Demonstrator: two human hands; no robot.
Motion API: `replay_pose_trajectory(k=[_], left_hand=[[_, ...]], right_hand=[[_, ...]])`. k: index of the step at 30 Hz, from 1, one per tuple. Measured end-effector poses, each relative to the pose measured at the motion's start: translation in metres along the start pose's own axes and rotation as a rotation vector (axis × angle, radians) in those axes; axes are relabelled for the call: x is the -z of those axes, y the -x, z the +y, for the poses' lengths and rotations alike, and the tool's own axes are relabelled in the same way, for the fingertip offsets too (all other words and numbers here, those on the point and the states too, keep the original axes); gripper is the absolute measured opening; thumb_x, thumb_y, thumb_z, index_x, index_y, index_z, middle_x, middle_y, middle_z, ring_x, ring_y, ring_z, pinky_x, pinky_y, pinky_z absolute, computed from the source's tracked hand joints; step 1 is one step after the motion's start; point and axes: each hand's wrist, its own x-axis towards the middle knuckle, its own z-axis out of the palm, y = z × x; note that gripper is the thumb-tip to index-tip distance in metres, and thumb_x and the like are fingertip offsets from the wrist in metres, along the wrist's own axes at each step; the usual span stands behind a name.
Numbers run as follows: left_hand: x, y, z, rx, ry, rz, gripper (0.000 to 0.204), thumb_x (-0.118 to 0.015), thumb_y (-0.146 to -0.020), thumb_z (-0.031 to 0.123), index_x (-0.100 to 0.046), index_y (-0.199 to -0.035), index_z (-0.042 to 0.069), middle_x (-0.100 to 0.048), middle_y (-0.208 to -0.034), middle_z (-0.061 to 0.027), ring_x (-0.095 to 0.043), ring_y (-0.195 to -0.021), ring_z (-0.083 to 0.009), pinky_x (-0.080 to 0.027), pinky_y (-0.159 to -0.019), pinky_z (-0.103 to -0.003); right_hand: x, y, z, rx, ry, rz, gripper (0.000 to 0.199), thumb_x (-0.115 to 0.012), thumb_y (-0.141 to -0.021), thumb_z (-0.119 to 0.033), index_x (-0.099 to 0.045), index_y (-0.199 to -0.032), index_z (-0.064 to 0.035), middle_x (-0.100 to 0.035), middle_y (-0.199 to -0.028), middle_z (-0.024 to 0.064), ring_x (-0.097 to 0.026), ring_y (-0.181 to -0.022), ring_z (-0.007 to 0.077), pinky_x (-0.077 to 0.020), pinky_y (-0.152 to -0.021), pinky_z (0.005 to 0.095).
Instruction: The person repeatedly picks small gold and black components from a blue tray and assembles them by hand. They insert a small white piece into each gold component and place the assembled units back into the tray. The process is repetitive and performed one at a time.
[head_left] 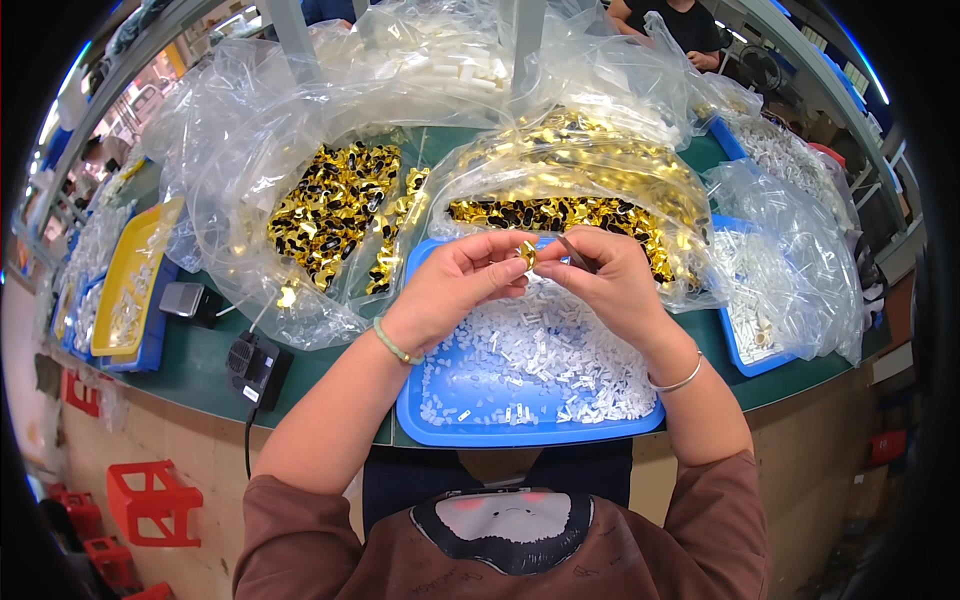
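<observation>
Both hands meet above a blue tray (440,420) filled with several small clear plastic pieces (545,360). My left hand (455,285) pinches a small gold-coloured part (527,254) between thumb and fingertips. My right hand (605,280) touches the same part from the right and also holds a thin dark stick-like tool (577,253) that points up and left. A green bangle sits on my left wrist and a silver one on my right.
Clear plastic bags of gold and black parts (335,210) (580,200) lie behind the tray. A yellow tray (125,270) sits at left, a second blue tray (745,355) at right. A black device with cable (258,365) lies near the table edge. Another person (680,25) sits opposite.
</observation>
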Motion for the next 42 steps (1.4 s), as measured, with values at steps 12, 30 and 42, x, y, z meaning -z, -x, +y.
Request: replay_pose_trajectory(k=[12, 30, 42], left_hand=[[-0.001, -0.001, -0.003, -0.101, -0.072, 0.0, 0.031, -0.064, -0.095, 0.01, -0.056, -0.123, 0.001, -0.066, -0.111, -0.0081, -0.066, -0.103, -0.0162, -0.054, -0.091, -0.029], [-0.005, 0.001, -0.009, -0.222, -0.184, 0.059, 0.021, -0.067, -0.09, 0.0, -0.062, -0.111, -0.002, -0.068, -0.106, -0.0088, -0.066, -0.1, -0.0136, -0.052, -0.09, -0.026], [-0.004, 0.0, -0.011, -0.251, -0.199, 0.076, 0.02, -0.068, -0.09, 0.002, -0.062, -0.109, -0.002, -0.068, -0.105, -0.0079, -0.066, -0.099, -0.0124, -0.052, -0.089, -0.026]], right_hand=[[0.0, 0.0, -0.002, -0.059, -0.072, 0.02, 0.011, -0.071, -0.086, -0.008, -0.071, -0.091, 0.0017, -0.064, -0.076, -0.0018, -0.051, -0.069, 0.0041, -0.0397, -0.061, 0.0218], [-0.012, 0.002, -0.002, 0.246, 0.144, 0.193, 0.006, -0.07, -0.085, -0.004, -0.068, -0.089, 0.0, -0.061, -0.077, 0.0065, -0.055, -0.063, 0.014, -0.0427, -0.055, 0.0273], [-0.013, 0.003, -0.006, 0.235, 0.117, 0.21, 0.005, -0.07, -0.083, 0.0, -0.066, -0.086, 0.0004, -0.059, -0.075, 0.0071, -0.054, -0.061, 0.0148, -0.0418, -0.053, 0.027]])
